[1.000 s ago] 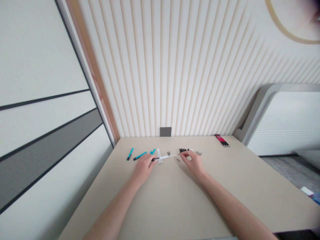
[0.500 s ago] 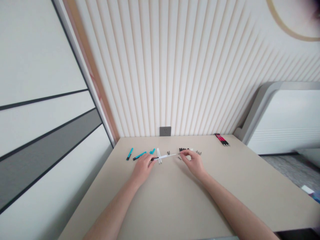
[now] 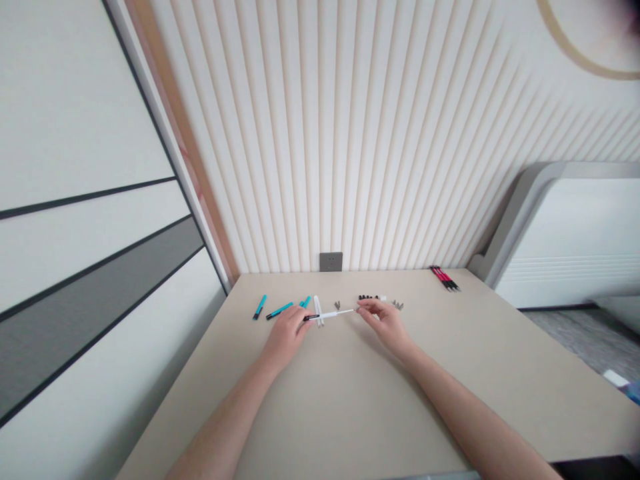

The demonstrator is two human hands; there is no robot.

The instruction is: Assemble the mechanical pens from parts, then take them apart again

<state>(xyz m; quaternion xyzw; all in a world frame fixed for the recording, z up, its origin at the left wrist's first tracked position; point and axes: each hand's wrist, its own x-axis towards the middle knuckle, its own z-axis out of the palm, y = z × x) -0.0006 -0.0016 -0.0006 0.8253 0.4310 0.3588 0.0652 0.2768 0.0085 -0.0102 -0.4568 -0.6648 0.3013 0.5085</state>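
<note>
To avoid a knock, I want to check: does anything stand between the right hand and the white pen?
Nothing visible does: the right hand is at the tip of the white pen, with no object between.

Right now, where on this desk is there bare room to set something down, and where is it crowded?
Bare tabletop lies between the left forearm and right forearm, and between the small grey parts and the red-and-black pens. It is crowded along the back, from the teal pens to those grey parts, around the white pen in the left hand.
</note>
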